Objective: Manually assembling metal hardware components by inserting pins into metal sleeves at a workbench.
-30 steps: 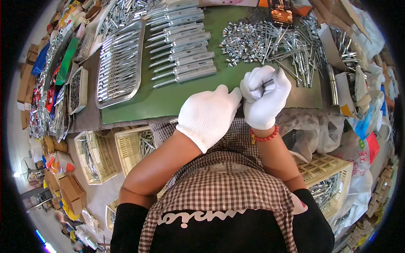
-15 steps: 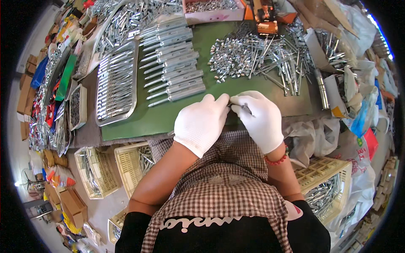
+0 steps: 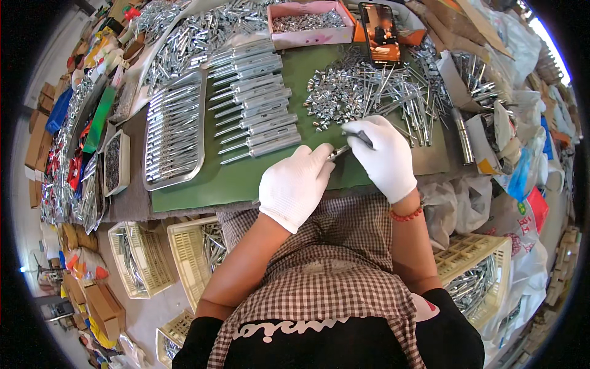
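Two white-gloved hands, the left hand (image 3: 292,187) and the right hand (image 3: 388,161), meet above a flat green work mat (image 3: 224,178), with a slender shiny silver metal piece (image 3: 337,153) between them

The left hand is curled around the silver metal piece, hiding most of it; only one end pokes out past thumb and fingertips. The right hand pinches a small dark grey object (image 3: 367,141), its kind unclear, near that end; whether the two touch cannot be told. The silver piece looks stiff, fairly light and not fragile, though probably slippery against the gloves, so a wrap around its body seems the surest hold. Beyond the left hand lies a row of silver metal cylinders with pointed shafts (image 3: 270,142); beyond the right, a heap of small shiny metal caps (image 3: 335,92)
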Action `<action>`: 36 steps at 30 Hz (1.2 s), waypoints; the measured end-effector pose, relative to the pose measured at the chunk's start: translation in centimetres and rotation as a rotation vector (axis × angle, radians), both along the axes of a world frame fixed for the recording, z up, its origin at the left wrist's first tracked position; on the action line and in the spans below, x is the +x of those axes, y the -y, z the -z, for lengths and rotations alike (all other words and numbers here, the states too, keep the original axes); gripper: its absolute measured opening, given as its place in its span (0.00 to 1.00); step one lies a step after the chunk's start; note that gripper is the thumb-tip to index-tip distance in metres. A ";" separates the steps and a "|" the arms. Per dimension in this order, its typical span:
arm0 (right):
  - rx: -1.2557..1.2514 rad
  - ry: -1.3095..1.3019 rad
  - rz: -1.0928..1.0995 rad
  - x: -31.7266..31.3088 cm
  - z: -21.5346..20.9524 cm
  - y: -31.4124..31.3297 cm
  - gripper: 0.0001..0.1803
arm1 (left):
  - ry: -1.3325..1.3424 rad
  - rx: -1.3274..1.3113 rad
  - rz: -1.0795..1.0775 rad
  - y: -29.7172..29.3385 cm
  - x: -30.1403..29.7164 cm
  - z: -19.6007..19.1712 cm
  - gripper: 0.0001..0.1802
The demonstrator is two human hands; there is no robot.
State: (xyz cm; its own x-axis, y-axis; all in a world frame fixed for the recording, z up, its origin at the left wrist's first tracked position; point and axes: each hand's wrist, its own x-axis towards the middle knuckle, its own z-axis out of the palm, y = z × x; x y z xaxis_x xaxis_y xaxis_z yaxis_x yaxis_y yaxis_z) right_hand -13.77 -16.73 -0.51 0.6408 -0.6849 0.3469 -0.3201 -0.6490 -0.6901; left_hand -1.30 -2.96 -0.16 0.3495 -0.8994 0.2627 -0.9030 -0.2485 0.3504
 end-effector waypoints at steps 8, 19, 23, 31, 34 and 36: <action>0.080 -0.018 -0.205 0.2 -0.5 -0.3 0.04 | 0.012 -0.037 -0.008 -0.1 0.2 0.5 0.08; 0.421 -0.050 -0.203 -1.0 -0.5 0.7 0.09 | -0.052 -0.239 0.009 -0.4 -0.1 0.6 0.14; 0.750 0.147 -0.044 -1.2 -1.0 0.8 0.07 | -0.006 -0.243 0.044 -0.4 0.7 0.7 0.15; 0.697 0.350 0.125 -3.1 -3.1 2.1 0.08 | 0.134 -0.202 0.024 0.4 1.9 1.0 0.17; 0.695 0.366 0.106 -3.8 -3.6 2.4 0.08 | 0.165 -0.290 0.061 1.2 1.2 -0.1 0.18; 0.690 0.371 0.085 -4.3 -3.8 2.7 0.08 | 0.053 -0.389 0.148 1.9 0.5 -1.0 0.19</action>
